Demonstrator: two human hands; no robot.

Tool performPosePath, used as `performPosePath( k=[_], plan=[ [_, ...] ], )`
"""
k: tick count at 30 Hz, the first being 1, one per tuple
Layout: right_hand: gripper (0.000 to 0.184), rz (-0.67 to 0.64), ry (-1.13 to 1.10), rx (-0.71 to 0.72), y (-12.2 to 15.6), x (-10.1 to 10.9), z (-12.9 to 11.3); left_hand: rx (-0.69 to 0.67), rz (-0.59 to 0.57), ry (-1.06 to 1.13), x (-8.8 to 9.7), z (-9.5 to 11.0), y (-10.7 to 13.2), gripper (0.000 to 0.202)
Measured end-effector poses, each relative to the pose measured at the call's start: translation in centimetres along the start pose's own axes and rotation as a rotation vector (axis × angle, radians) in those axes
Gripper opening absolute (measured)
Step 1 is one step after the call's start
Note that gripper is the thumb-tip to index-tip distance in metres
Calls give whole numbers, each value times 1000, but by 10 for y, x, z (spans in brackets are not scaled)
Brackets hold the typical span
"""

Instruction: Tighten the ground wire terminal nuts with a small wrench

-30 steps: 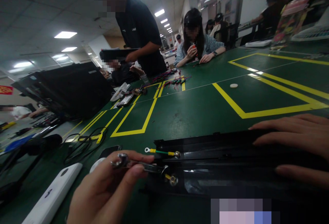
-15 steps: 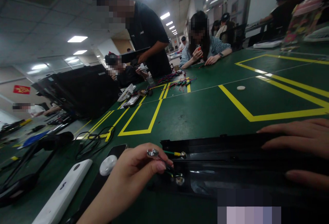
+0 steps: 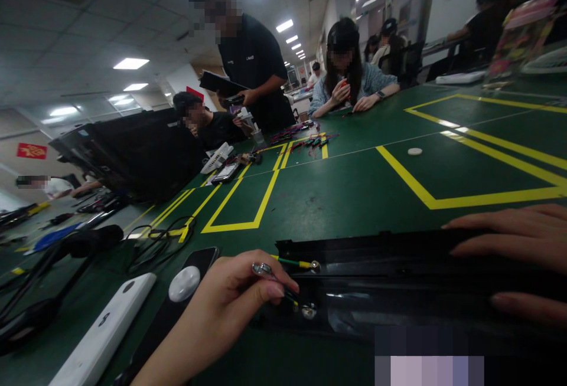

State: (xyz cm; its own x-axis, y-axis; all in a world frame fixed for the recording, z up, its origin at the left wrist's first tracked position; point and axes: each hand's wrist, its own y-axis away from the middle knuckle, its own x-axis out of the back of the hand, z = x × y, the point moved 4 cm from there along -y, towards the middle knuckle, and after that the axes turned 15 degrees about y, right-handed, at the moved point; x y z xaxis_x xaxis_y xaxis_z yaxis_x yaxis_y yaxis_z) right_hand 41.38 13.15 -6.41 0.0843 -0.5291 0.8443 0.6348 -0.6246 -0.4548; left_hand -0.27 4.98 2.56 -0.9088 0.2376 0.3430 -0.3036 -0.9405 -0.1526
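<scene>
On the near right of the table (image 3: 328,197): black housing (image 3: 376,300), laid lengthwise, with green-and-yellow wire (image 3: 290,262) fixed to far terminal (image 3: 315,265) at left end. Beside near terminal (image 3: 309,310): metal wrench (image 3: 262,270), pinched between thumb and curled fingers of left hand (image 3: 248,291); seating on the bolt not discernible. Over the housing's right part: right hand (image 3: 522,244), fingers spread well apart; firmness of contact not discernible. Farther left: white box (image 3: 104,330), tilted diagonally across the table.
</scene>
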Motion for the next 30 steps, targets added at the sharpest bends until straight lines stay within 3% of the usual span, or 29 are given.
performPosePath(
  k=[11,13,17,20,24,30],
  plan=[
    [66,-28,-13,-6,1,-1,0,-39,-107,81,5,3,-8,12],
    [66,-12,-10,-8,1,0,0,-60,-39,145,10,4,-1,12],
    [67,-25,-8,-5,0,-1,1,-136,257,264,19,6,15,21],
    [67,-18,5,-6,1,-1,2,-142,339,95,12,9,20,16],
    [67,-8,-4,-5,1,0,0,-164,254,-157,-3,14,19,22],
    [66,7,-20,-13,1,3,-3,-184,221,-277,-6,14,20,26]
  ],
)
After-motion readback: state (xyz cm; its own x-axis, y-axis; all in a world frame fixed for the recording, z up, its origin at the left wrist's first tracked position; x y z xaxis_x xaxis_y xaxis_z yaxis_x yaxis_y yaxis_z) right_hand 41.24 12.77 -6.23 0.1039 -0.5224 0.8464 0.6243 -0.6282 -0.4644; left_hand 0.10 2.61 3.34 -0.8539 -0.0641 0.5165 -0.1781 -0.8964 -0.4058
